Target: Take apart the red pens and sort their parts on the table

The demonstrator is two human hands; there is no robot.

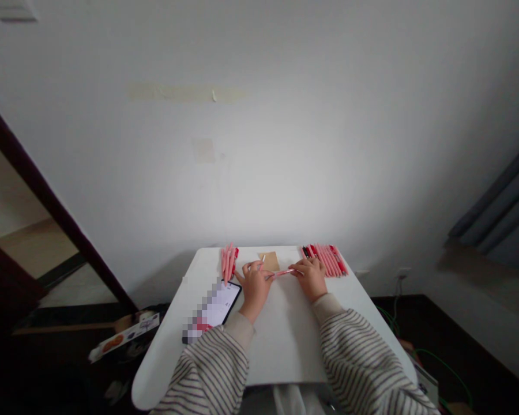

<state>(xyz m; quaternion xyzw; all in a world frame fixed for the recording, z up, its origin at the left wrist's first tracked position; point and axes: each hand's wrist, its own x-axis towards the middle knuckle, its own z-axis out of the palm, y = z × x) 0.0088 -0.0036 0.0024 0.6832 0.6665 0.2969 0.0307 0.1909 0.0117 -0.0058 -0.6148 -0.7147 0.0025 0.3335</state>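
Note:
My left hand [255,283] and my right hand [310,275] are closed on the two ends of a pink pen [282,272], held level just above the white table [281,340]. A thin white piece sticks up from the fingers of my left hand. Right behind the pen lies a small brown card [270,260]. A row of several pink and red pens [326,259] lies beside my right hand, at the table's far right. A smaller bunch of pink pens [228,262] lies at the far left, just beyond my left hand.
A phone [214,310] with a lit screen lies on the table's left side, near my left forearm. A white wall rises directly behind the table. A printed box [123,336] lies on the dark floor to the left. Green cables [432,357] run on the floor to the right.

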